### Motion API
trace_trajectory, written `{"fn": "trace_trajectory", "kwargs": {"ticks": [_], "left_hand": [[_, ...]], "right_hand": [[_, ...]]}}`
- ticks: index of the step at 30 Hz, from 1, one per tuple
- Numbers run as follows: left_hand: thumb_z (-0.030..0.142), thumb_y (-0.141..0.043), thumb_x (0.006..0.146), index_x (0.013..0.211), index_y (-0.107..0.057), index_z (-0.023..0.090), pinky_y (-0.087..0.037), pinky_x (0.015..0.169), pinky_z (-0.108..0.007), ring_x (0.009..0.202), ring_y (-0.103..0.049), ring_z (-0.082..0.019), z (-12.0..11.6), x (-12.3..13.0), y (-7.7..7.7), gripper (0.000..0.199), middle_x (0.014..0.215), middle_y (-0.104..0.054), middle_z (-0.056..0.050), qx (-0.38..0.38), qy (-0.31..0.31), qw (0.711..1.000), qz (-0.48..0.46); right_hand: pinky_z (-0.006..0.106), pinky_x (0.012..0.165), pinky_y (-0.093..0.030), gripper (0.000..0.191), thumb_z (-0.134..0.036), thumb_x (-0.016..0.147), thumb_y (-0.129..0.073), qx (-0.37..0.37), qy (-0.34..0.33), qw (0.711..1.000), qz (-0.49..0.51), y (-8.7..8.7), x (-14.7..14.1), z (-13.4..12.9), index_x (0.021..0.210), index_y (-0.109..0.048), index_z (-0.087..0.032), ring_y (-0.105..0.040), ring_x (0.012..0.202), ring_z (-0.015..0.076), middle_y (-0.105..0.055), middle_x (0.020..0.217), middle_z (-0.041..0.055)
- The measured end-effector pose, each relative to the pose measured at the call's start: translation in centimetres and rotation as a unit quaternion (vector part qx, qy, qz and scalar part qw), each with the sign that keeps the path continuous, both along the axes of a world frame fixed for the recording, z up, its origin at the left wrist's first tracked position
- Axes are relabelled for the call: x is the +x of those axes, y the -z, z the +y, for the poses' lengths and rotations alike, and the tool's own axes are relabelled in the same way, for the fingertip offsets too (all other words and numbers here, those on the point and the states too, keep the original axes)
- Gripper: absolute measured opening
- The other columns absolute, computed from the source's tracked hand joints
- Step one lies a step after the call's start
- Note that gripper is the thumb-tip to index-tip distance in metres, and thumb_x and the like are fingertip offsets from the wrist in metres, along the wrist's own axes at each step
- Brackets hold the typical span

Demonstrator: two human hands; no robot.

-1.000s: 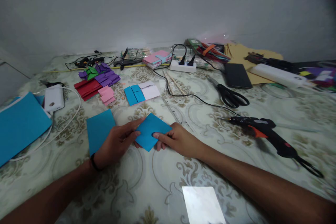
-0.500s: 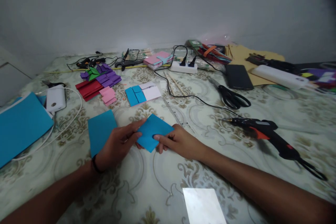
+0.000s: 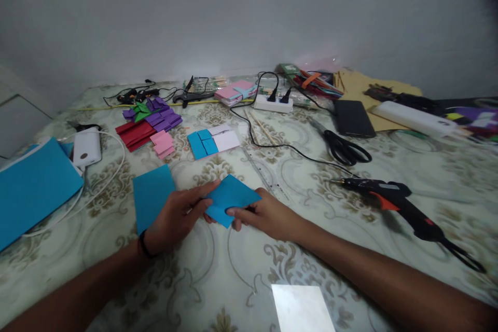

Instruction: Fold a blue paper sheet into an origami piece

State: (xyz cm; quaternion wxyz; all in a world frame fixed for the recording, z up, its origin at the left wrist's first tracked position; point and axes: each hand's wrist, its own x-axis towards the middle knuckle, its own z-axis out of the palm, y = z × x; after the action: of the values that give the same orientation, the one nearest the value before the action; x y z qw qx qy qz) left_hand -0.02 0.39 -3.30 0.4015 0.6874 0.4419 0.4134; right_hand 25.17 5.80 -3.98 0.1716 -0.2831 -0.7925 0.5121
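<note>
A small blue paper square (image 3: 232, 194) is held between both hands above the middle of the table, turned cornerwise. My left hand (image 3: 181, 215) pinches its left corner, thumb on top and fingers beneath. From the right, my right hand (image 3: 264, 212) grips it with the thumb on its face; the fingers under it are partly hidden. Behind my left hand a larger blue sheet (image 3: 151, 192) lies on the patterned tablecloth. Farther back are folded blue and white paper pieces (image 3: 213, 141). A white sheet (image 3: 302, 307) lies near the front edge of the view.
Black scissors (image 3: 344, 148) and a glue gun (image 3: 392, 194) with a cord lie to the right. A white power strip (image 3: 273, 104) stands at the back. Left are a power bank (image 3: 87, 146), blue sheets (image 3: 37, 189) and folded red paper (image 3: 134, 135). A clear ruler (image 3: 264, 172) lies beyond my hands.
The view has shifted slightly, so most things sit a little farther right or lower. Both hands keep hold of the small blue paper, its angle changed slightly.
</note>
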Motion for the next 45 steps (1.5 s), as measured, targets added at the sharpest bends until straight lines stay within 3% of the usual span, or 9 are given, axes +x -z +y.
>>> {"fn": "trace_trajectory", "kwargs": {"ticks": [5,14,17,22,27,36,45], "left_hand": [[0.031,-0.065,0.105,0.148,-0.067,0.023,-0.065,0.064,-0.021,0.066,-0.078,-0.015,0.02,-0.03,0.09,0.044,0.084,-0.082,-0.002,0.005,0.005,1.0,0.0],[0.029,-0.068,0.104,0.147,-0.067,0.027,-0.065,0.066,-0.019,0.066,-0.079,-0.014,-0.04,0.12,-0.2,0.044,0.086,-0.081,-0.001,0.005,0.001,1.0,-0.009],[0.031,-0.069,0.103,0.147,-0.068,0.027,-0.065,0.065,-0.019,0.065,-0.079,-0.014,-0.13,0.06,-0.12,0.044,0.086,-0.081,-0.001,0.0,-0.004,1.0,-0.01],[0.035,-0.066,0.105,0.153,-0.061,0.027,-0.068,0.069,-0.024,0.073,-0.082,-0.018,-0.12,-0.11,0.41,0.049,0.103,-0.082,-0.005,-0.039,0.0,0.999,-0.013],[0.039,-0.07,0.102,0.15,-0.065,0.025,-0.068,0.067,-0.025,0.07,-0.081,-0.018,-0.13,0.07,0.23,0.05,0.099,-0.082,-0.005,-0.061,-0.012,0.998,-0.032],[0.037,-0.074,0.099,0.148,-0.066,0.027,-0.068,0.07,-0.022,0.074,-0.083,-0.017,0.0,0.09,0.07,0.051,0.095,-0.079,-0.002,-0.084,-0.019,0.993,-0.084],[0.039,-0.072,0.101,0.152,-0.062,0.027,-0.069,0.075,-0.023,0.079,-0.084,-0.018,0.09,0.06,-0.11,0.054,0.095,-0.082,-0.002,-0.08,-0.015,0.994,-0.076]], "right_hand": [[0.023,0.066,-0.047,0.047,-0.054,0.102,-0.06,-0.005,-0.012,1.0,0.002,-0.15,0.03,-0.1,0.084,-0.079,-0.015,-0.067,0.067,0.0125,-0.081,0.08,0.005],[0.023,0.065,-0.046,0.042,-0.05,0.1,-0.064,-0.019,-0.01,1.0,0.002,-0.11,-0.1,-0.11,0.086,-0.079,-0.015,-0.067,0.066,0.0128,-0.081,0.08,0.0048],[0.023,0.066,-0.045,0.044,-0.049,0.102,-0.061,-0.007,-0.024,1.0,0.003,-0.23,-0.12,-0.1,0.082,-0.079,-0.014,-0.064,0.065,0.0115,-0.08,0.079,0.0045],[0.023,0.059,-0.038,0.047,-0.045,0.103,-0.058,0.025,-0.019,0.999,-0.007,-0.39,-0.15,-0.08,0.078,-0.081,-0.014,-0.055,0.058,0.0088,-0.077,0.073,0.0041],[0.023,0.066,-0.042,0.05,-0.048,0.105,-0.056,0.018,-0.034,0.999,0.007,-0.25,-0.14,-0.01,0.077,-0.08,-0.014,-0.062,0.065,0.0108,-0.079,0.077,0.0053],[0.021,0.062,-0.04,0.055,-0.046,0.108,-0.052,0.056,-0.024,0.998,0.021,-0.65,-0.31,0.07,0.075,-0.082,-0.014,-0.055,0.056,0.0077,-0.076,0.069,0.0035],[0.022,0.068,-0.044,0.06,-0.052,0.11,-0.048,0.045,-0.031,0.998,0.02,-0.65,-0.17,0.19,0.072,-0.078,-0.016,-0.061,0.06,0.0097,-0.079,0.074,0.0033]]}}
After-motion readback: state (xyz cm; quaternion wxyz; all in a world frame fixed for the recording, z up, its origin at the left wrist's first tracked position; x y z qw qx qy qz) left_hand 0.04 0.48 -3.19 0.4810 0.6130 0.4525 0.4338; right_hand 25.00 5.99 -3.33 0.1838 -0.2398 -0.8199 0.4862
